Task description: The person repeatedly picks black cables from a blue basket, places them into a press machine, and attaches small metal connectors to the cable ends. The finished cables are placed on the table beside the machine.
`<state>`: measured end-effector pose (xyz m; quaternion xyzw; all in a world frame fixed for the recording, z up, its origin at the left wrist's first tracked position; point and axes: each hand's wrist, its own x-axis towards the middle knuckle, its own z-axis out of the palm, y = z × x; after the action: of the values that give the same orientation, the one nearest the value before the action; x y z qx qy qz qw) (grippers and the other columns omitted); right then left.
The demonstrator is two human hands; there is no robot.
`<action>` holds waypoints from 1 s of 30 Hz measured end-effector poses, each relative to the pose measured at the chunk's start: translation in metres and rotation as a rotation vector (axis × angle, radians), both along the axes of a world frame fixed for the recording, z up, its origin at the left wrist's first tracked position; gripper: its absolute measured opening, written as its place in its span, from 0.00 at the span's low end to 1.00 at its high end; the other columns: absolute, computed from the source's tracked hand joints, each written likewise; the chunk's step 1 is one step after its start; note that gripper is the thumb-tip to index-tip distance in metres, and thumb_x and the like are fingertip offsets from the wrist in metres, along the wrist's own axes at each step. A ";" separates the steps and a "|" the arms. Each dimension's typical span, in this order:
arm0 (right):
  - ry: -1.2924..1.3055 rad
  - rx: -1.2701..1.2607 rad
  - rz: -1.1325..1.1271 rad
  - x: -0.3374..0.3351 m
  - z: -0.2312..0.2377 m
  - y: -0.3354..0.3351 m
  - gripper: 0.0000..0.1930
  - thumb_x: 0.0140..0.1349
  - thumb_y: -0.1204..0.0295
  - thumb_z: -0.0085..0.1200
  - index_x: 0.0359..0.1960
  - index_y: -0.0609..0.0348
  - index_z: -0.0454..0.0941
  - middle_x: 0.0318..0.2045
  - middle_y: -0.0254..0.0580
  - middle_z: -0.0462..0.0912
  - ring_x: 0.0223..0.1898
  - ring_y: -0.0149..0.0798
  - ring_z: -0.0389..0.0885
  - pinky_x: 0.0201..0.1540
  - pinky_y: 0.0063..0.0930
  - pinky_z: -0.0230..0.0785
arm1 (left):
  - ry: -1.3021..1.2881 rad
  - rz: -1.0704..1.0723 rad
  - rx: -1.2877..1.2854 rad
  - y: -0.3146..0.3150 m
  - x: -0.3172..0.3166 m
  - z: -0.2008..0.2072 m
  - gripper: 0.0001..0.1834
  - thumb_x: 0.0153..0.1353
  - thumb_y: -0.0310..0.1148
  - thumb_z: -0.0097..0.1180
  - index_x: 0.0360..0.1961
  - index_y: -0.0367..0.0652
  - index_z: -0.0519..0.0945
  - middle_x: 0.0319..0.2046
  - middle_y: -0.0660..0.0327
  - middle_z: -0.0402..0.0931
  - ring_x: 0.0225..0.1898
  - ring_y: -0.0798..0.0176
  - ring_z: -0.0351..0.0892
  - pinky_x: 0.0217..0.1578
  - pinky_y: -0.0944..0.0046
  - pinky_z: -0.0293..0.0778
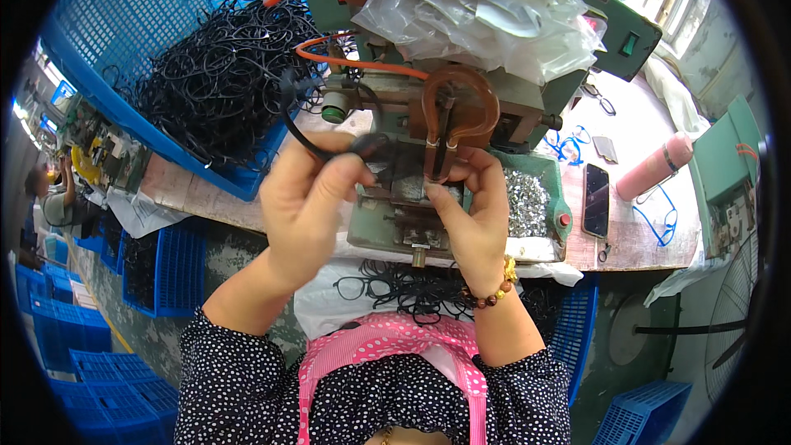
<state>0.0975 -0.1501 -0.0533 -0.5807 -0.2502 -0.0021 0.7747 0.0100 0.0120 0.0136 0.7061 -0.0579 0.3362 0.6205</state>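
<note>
My left hand (309, 206) is closed on a black eyeglass frame (372, 147), which is smeared by motion, in front of a green bench machine (362, 227). My right hand (476, 218) has thumb and forefinger pinched together at the machine's working spot, just below its amber see-through guard (490, 107). Whatever those fingers hold is too small to make out. Beside the right hand, small shiny metal pieces (525, 202) fill a green tray (562, 189). More black eyeglass frames (416, 284) lie on white cloth over my lap.
A large blue crate (91, 58) heaped with black frames stands at the left. Crumpled clear plastic bags (486, 16) lie on top of the machine. At the right are a phone (596, 200), a pink bottle (655, 166) and blue glasses (662, 218). A fan (729, 330) stands lower right.
</note>
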 end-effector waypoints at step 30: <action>0.030 0.018 -0.133 0.002 -0.028 -0.043 0.12 0.69 0.83 0.54 0.52 0.67 0.75 0.45 0.39 0.80 0.49 0.30 0.79 0.57 0.24 0.69 | 0.008 -0.025 0.585 -0.022 0.025 -0.013 0.05 0.63 0.22 0.61 0.38 0.32 0.80 0.30 0.50 0.80 0.30 0.49 0.82 0.31 0.59 0.76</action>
<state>0.0993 -0.1933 -0.0815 -0.5890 -0.1993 -0.0471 0.7818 0.0348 -0.0100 0.0006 0.8555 -0.1585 0.2947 0.3951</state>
